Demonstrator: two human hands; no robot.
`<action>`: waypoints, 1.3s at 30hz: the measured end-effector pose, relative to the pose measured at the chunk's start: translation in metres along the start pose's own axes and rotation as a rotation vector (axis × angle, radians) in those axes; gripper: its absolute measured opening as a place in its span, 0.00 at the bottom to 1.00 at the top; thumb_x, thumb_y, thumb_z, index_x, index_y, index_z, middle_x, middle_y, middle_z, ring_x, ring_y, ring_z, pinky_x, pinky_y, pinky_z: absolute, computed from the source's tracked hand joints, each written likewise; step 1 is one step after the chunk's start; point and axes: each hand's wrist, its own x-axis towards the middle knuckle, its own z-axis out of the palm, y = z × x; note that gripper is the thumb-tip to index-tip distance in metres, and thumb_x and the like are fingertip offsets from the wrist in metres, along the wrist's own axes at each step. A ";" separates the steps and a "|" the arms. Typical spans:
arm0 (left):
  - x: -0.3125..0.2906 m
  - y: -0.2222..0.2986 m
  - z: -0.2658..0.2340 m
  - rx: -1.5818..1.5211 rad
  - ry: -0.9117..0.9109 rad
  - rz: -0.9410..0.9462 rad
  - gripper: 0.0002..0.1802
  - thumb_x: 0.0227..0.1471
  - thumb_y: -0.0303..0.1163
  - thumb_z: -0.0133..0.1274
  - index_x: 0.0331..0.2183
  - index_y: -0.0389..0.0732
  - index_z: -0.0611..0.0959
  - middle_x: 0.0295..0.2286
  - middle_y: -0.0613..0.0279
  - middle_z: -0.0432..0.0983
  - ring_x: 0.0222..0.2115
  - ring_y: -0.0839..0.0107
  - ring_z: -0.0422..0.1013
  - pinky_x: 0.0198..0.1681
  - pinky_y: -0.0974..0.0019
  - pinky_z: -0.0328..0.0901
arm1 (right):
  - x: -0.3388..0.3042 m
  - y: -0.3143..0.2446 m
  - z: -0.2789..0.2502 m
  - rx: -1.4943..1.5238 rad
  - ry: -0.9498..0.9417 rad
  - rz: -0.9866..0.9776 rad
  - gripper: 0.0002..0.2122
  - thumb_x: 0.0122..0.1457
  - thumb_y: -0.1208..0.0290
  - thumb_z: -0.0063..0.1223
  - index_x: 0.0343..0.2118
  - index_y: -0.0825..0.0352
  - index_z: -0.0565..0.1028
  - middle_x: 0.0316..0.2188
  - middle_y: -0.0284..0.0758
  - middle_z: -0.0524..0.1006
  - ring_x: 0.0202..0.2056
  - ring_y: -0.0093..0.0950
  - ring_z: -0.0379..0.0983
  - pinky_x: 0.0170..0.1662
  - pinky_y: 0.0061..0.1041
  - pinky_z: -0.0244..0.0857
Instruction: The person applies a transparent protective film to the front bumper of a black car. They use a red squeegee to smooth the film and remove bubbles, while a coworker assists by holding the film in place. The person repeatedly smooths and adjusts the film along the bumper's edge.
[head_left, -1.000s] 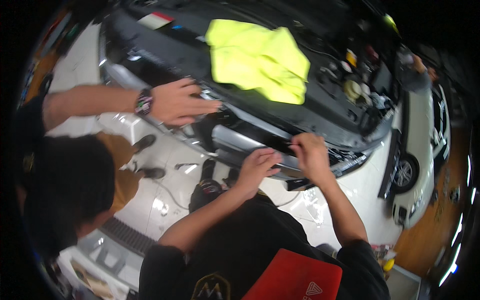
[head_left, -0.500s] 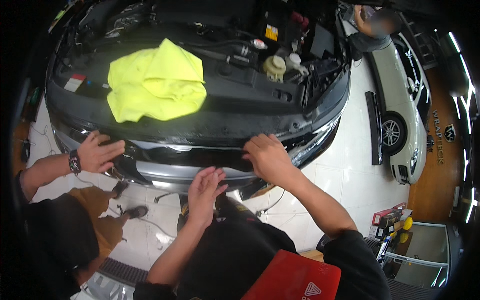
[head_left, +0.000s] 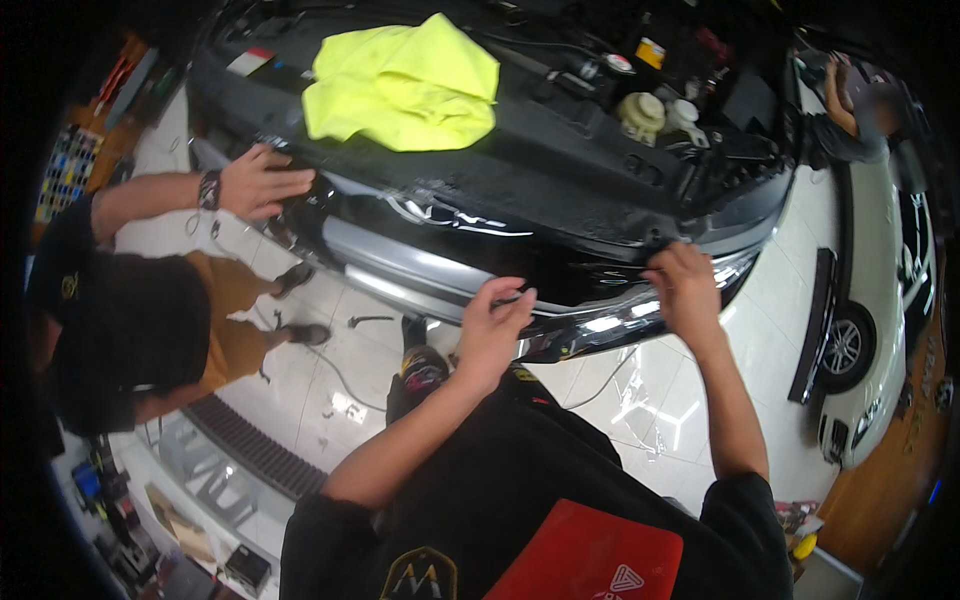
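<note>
Glossy black film point(head_left: 560, 262) with wavy highlights stretches along the nose of a dark car, above a silver grille bar point(head_left: 410, 258). My right hand point(head_left: 688, 300) pinches at the film's right end, beside the headlight. By the bar's lower edge is my left hand point(head_left: 492, 335), fingers curled together; a small dark thing seems to show between them, too unclear to name. A co-worker's hand point(head_left: 262, 182), with a dark band at the wrist, lies flat at the film's left end.
A bright yellow cloth point(head_left: 405, 85) lies over the front of the open engine bay point(head_left: 560, 150). The co-worker point(head_left: 150, 320) stands at my left. A cable point(head_left: 345, 380) trails across the tiled floor. Farther right are a long black panel point(head_left: 815, 325) and a pale car point(head_left: 870, 300).
My view has swung, so the car sits farther right and higher in the picture. My right hand has moved outward toward the headlight; my left hand's fingers have curled in.
</note>
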 end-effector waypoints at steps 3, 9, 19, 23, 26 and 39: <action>0.000 -0.009 0.004 0.036 0.037 0.050 0.21 0.64 0.35 0.64 0.54 0.37 0.78 0.50 0.53 0.70 0.44 0.70 0.78 0.47 0.67 0.74 | -0.004 0.018 0.001 0.028 0.018 -0.044 0.07 0.54 0.75 0.66 0.34 0.65 0.77 0.31 0.38 0.75 0.38 0.42 0.74 0.41 0.42 0.64; -0.004 -0.017 0.014 0.193 0.074 0.068 0.22 0.62 0.36 0.66 0.51 0.35 0.78 0.44 0.52 0.73 0.37 0.70 0.79 0.42 0.66 0.74 | -0.036 0.023 0.022 0.262 -0.028 -0.064 0.06 0.61 0.78 0.62 0.37 0.67 0.75 0.29 0.43 0.79 0.29 0.49 0.78 0.30 0.44 0.68; -0.010 -0.022 0.025 -0.098 -0.303 -0.257 0.32 0.63 0.48 0.64 0.57 0.34 0.77 0.47 0.56 0.82 0.44 0.71 0.78 0.44 0.65 0.75 | -0.024 -0.035 -0.058 0.528 -0.267 0.179 0.05 0.64 0.82 0.55 0.32 0.69 0.71 0.18 0.31 0.67 0.21 0.21 0.59 0.26 0.25 0.55; -0.012 -0.013 0.033 -0.270 -0.481 -0.300 0.28 0.65 0.48 0.61 0.58 0.41 0.77 0.49 0.60 0.82 0.48 0.71 0.78 0.48 0.64 0.74 | -0.023 -0.060 -0.078 0.565 -0.350 0.179 0.04 0.64 0.81 0.56 0.32 0.71 0.73 0.17 0.37 0.70 0.20 0.23 0.66 0.25 0.27 0.58; -0.014 -0.011 0.030 -0.390 -0.580 -0.326 0.21 0.68 0.41 0.59 0.58 0.46 0.79 0.50 0.64 0.82 0.50 0.71 0.79 0.48 0.63 0.74 | -0.023 -0.080 -0.110 0.630 -0.393 0.250 0.06 0.65 0.80 0.56 0.31 0.69 0.72 0.15 0.31 0.69 0.19 0.18 0.63 0.24 0.24 0.55; -0.055 0.015 0.023 -0.390 -0.628 -0.080 0.18 0.68 0.43 0.59 0.36 0.37 0.89 0.33 0.57 0.86 0.39 0.67 0.84 0.34 0.66 0.77 | -0.043 -0.072 -0.128 0.749 -0.467 0.315 0.08 0.62 0.78 0.60 0.29 0.68 0.70 0.15 0.28 0.71 0.19 0.15 0.64 0.24 0.21 0.54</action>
